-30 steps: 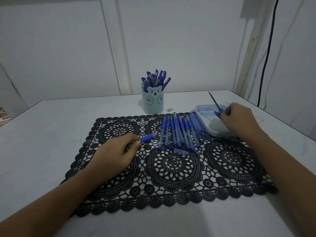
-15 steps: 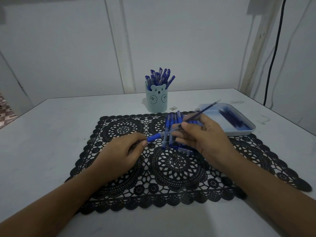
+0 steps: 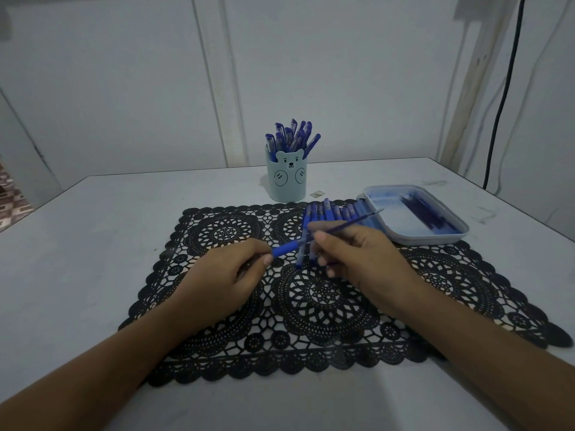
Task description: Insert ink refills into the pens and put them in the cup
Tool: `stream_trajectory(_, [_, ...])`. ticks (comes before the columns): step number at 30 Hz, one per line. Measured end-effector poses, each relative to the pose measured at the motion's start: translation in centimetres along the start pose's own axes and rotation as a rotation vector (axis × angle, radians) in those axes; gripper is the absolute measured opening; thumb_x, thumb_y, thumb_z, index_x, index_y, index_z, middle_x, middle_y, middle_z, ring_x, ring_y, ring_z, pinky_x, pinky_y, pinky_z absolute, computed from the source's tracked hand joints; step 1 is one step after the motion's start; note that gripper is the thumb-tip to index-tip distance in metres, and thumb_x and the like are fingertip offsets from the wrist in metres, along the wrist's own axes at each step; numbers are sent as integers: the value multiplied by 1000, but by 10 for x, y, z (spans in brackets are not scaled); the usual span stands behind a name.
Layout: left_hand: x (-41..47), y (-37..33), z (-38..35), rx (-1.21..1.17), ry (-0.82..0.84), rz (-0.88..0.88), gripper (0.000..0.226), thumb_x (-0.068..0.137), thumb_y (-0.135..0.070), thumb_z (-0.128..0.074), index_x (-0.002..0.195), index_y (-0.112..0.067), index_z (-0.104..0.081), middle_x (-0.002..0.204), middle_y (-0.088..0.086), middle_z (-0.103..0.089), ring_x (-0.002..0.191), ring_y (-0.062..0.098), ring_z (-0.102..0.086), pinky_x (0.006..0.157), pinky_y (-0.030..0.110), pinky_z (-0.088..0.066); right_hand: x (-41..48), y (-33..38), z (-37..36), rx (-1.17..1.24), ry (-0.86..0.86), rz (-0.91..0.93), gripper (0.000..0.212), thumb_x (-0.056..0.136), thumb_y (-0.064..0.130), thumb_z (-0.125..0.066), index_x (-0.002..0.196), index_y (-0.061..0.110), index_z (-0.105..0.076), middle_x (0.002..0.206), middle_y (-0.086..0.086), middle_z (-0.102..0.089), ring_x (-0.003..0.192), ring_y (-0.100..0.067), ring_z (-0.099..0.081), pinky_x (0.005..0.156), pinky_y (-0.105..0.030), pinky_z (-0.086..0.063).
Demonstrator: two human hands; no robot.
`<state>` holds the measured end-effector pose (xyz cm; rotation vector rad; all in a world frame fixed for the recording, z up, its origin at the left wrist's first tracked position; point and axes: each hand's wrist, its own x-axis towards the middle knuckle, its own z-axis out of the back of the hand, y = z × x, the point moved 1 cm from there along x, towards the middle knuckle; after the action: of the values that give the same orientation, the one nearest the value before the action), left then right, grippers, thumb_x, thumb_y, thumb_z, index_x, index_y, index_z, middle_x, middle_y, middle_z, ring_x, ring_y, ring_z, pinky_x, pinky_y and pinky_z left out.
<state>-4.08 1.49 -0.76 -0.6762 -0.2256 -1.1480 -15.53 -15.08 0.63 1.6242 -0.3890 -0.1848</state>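
My left hand (image 3: 230,275) grips a blue pen barrel (image 3: 284,249), its open end pointing right. Just to its right, my right hand (image 3: 357,259) pinches a thin ink refill (image 3: 348,223) that slants up to the right, its near end at the barrel's mouth. A row of several blue pens (image 3: 329,216) lies on the black lace mat (image 3: 311,306) behind my hands, partly hidden by them. The pale blue bear cup (image 3: 287,181) stands behind the mat with several pens in it.
A pale blue tray (image 3: 417,236) with dark refills sits at the right, on the mat's far corner. A small tag (image 3: 317,193) lies beside the cup. A black cable (image 3: 504,88) hangs down the right wall. White tabletop (image 3: 93,244) surrounds the mat.
My right hand lifted a refill from the tray and carried it left to the barrel in my left hand. The left hand has stayed in place.
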Motion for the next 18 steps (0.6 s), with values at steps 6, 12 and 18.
stream_trajectory(6, [0,2,2,-41,-16,0,14,83,-48,-34,87,-45,-47,60,-7,-56,57,12,-51,45,19,-37,0,10,6,352,-245,1,15,96,18,-41,86,10,-48,59,-5,-55,49,-14,-46,49,-26,-34])
stream_trajectory(12, [0,2,0,-26,-1,3,15,82,-49,-34,88,-45,-47,60,-8,-55,59,13,-50,48,19,-37,-5,7,7,-136,-153,0,15,90,18,-53,80,12,-62,55,6,-54,48,-6,-46,48,-18,-40])
stream_trajectory(18, [0,4,0,-17,-2,22,23,82,-50,-34,91,-39,-52,60,-10,-55,60,9,-51,49,14,-36,-7,8,5,-893,39,95,12,88,35,-55,91,32,-67,87,12,-65,79,-3,-58,68,-12,-43])
